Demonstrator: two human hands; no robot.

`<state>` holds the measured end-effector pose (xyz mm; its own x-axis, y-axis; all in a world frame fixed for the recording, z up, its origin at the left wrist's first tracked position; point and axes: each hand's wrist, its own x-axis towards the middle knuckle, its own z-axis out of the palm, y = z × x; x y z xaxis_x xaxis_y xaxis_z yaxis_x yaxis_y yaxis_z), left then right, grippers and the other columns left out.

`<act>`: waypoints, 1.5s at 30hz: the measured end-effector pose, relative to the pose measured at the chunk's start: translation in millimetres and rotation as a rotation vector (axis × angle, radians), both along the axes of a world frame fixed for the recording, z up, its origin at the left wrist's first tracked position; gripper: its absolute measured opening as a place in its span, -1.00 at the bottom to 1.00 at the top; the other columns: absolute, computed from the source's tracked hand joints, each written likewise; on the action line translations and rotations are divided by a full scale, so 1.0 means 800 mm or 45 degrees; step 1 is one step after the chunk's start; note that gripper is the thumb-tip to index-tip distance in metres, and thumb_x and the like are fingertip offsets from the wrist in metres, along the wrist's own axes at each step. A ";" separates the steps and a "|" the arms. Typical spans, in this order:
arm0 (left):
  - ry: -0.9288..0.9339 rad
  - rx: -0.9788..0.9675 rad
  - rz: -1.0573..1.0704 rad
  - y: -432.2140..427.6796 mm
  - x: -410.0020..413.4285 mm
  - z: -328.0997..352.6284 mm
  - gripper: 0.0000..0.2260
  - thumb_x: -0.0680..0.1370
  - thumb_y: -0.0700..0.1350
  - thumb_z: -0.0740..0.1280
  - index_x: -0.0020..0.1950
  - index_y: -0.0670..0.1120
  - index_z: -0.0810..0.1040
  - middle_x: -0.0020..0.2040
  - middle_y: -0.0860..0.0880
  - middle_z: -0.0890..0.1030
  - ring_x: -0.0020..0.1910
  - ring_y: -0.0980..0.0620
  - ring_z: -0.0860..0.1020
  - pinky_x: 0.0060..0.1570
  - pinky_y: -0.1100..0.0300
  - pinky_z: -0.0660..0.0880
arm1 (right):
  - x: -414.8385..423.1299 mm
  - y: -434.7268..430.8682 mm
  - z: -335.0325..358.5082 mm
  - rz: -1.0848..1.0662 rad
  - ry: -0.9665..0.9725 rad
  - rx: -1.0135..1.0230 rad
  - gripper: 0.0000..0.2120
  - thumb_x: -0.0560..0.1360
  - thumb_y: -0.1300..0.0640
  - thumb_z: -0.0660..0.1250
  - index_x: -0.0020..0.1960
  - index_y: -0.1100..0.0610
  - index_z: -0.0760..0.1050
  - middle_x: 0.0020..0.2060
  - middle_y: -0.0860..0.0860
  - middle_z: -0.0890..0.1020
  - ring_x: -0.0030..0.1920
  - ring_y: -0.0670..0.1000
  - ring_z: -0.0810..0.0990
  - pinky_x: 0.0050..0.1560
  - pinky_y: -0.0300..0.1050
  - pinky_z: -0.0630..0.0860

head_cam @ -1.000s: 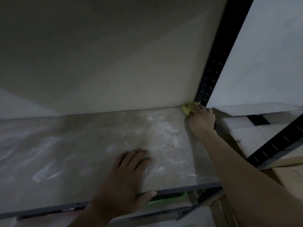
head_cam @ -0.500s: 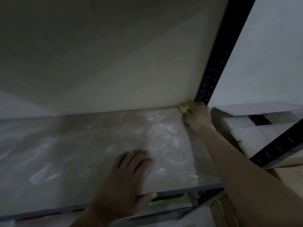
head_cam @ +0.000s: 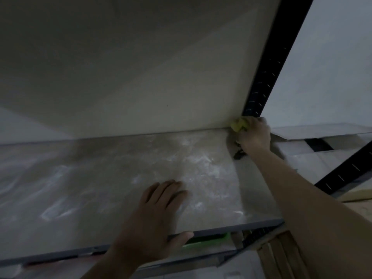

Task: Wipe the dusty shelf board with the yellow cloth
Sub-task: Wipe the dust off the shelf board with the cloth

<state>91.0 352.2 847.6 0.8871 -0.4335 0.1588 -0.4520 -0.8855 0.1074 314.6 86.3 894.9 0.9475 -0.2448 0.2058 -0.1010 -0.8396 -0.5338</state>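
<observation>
Two hands on dusty shelf board (head_cam: 100, 182).
Left hand (head_cam: 155, 220) spread flat; right hand (head_cam: 254, 133), arm outstretched, clutches bunched yellow cloth (head_cam: 238, 124) at back corner.

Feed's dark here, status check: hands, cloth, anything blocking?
Right hand presses yellow cloth into back right corner. Left hand flat on shelf board, empty. Dust streaks remain; nothing blocking.

Right hand (head_cam: 254, 133) with yellow cloth (head_cam: 239, 125) nudged deeper into back corner; slight shift.
</observation>
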 end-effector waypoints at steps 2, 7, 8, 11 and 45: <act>-0.009 -0.009 -0.005 0.000 0.000 0.001 -0.28 0.55 0.43 0.24 0.56 -0.01 0.42 0.55 -0.04 0.40 0.56 -0.09 0.33 0.52 -0.02 0.16 | 0.005 0.017 -0.009 -0.004 0.220 -0.224 -0.59 0.50 0.18 0.23 0.35 0.16 0.42 0.32 0.18 0.37 0.25 0.26 0.41 0.26 0.07 0.39; -0.002 -0.031 -0.016 0.000 0.000 -0.003 -0.28 0.57 0.44 0.19 0.56 0.00 0.40 0.58 -0.02 0.37 0.58 -0.07 0.31 0.52 -0.04 0.17 | -0.027 0.090 -0.020 0.542 0.033 -0.364 -0.58 0.50 0.13 0.22 0.35 0.07 0.45 0.31 0.15 0.44 0.24 0.21 0.43 0.26 -0.03 0.40; 0.007 -0.031 -0.009 0.000 0.000 -0.004 -0.28 0.57 0.45 0.17 0.57 0.01 0.39 0.59 -0.02 0.35 0.58 -0.07 0.30 0.53 -0.04 0.17 | -0.036 0.103 -0.019 0.754 0.000 -0.330 -0.57 0.48 0.17 0.25 0.35 0.10 0.47 0.30 0.16 0.47 0.25 0.19 0.45 0.28 -0.07 0.38; 0.039 -0.033 0.001 0.002 0.000 -0.003 -0.27 0.58 0.46 0.15 0.59 0.02 0.36 0.61 -0.02 0.32 0.60 -0.07 0.28 0.55 -0.07 0.20 | -0.044 0.103 -0.004 0.974 0.084 0.020 -0.57 0.44 0.34 0.27 0.29 0.16 0.53 0.21 0.15 0.60 0.14 0.13 0.59 0.21 -0.06 0.51; 0.061 -0.107 -0.014 0.002 0.000 0.000 -0.30 0.59 0.46 0.13 0.60 0.08 0.33 0.60 0.06 0.28 0.60 -0.01 0.23 0.56 -0.07 0.21 | -0.144 0.004 -0.012 0.581 0.047 0.164 -0.64 0.52 0.32 0.23 0.23 0.00 0.49 0.26 0.02 0.49 0.10 0.01 0.54 0.11 0.01 0.56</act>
